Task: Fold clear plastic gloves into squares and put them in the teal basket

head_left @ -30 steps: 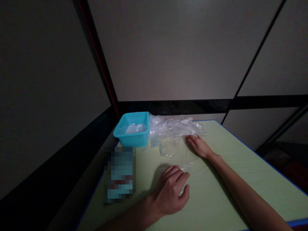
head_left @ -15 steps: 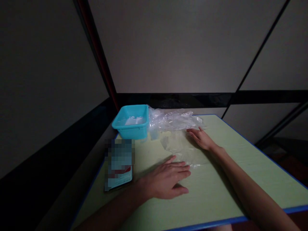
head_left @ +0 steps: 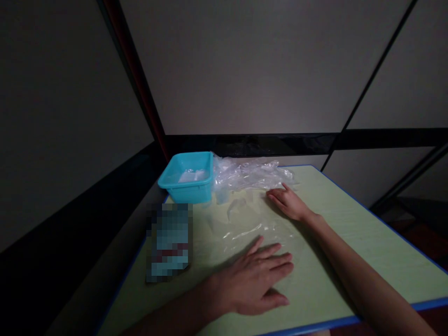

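My left hand point(head_left: 259, 280) lies palm down with its fingers spread, over the near part of a thin clear plastic bag point(head_left: 241, 228) on the table. The bag lies fairly flat, with shiny wrinkles, and its edges are hard to make out. At the bag's far right side, my right hand point(head_left: 289, 203) rests on the table, thumb and forefinger close together at the bag's edge and one finger sticking out. Its fingertips are small and dim. Behind it lies a crumpled heap of clear plastic point(head_left: 252, 175).
A turquoise plastic basin point(head_left: 189, 186) with some whitish plastic inside stands at the back left. Nearer, a flat item with a blurred-out face point(head_left: 170, 245) lies along the left edge. The light green table point(head_left: 357, 238) has a blue rim, with walls behind and left.
My left hand has slid right and nearer, its fingers spreading wider. The clear bag lies flatter and farther left. My right hand has shifted slightly left; the view has moved a little too.
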Available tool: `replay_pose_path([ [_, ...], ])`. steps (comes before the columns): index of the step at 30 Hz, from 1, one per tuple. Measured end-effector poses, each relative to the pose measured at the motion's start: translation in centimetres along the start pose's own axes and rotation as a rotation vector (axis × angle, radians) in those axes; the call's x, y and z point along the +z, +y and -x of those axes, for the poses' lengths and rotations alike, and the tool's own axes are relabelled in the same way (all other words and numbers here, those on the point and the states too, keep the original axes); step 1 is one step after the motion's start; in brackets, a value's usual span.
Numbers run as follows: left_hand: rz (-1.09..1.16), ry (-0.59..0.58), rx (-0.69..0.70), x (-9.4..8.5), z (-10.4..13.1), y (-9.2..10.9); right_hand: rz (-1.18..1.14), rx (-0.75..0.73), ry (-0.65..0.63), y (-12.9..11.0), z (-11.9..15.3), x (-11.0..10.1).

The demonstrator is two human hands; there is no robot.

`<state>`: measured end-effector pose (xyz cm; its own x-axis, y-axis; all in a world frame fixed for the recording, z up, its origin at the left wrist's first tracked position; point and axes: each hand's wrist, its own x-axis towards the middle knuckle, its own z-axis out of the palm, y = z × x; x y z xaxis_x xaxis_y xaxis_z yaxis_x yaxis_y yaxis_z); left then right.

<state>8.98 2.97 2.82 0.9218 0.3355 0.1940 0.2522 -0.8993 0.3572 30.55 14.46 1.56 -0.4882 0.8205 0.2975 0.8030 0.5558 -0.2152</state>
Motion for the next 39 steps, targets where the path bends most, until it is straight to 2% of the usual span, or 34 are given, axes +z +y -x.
replay_pose_path([
  [2,0.099,0.007,0.018,-0.2,0.2,-0.1,-0.007,-0.014,0.003,-0.2,0.0,0.0],
  [5,0.198,0.104,-0.013,-0.3,0.4,-0.4,-0.03,-0.024,0.02,-0.4,-0.1,0.0],
  [8,0.133,0.183,-0.106,-0.1,0.3,-0.7,-0.084,-0.042,0.035,-0.9,-0.1,-0.2],
  [10,0.037,0.147,-0.151,0.2,0.3,-1.0,-0.143,-0.064,0.034,-1.4,-0.1,-0.2],
  [13,-0.058,0.016,-0.153,0.3,0.4,-1.4,-0.257,-0.115,-0.003,-2.4,-0.1,-0.2],
  [18,-0.052,-0.116,-0.048,0.1,0.4,-1.2,-0.409,-0.201,-0.11,-4.7,-0.1,0.1],
  [22,-0.015,-0.159,0.055,-0.1,0.4,-0.5,-0.425,-0.205,-0.117,-5.7,-0.3,0.5],
  [25,0.005,-0.155,0.087,0.1,0.5,-0.1,-0.4,-0.13,-0.097,-4.9,-0.5,0.6],
  [29,0.033,-0.146,0.103,0.0,0.6,0.0,-0.404,-0.003,-0.07,-2.3,-0.4,-0.3],
  [32,0.035,-0.153,0.105,-0.2,0.6,-0.1,-0.447,0.014,-0.13,-1.0,0.1,-1.3],
  [36,0.023,-0.169,0.099,-0.3,0.6,0.0,-0.462,-0.015,-0.282,-0.8,0.7,-1.9],
  [39,0.022,-0.169,0.101,-0.3,0.5,0.1,-0.475,0.012,-0.287,-1.0,0.6,-1.7],
])
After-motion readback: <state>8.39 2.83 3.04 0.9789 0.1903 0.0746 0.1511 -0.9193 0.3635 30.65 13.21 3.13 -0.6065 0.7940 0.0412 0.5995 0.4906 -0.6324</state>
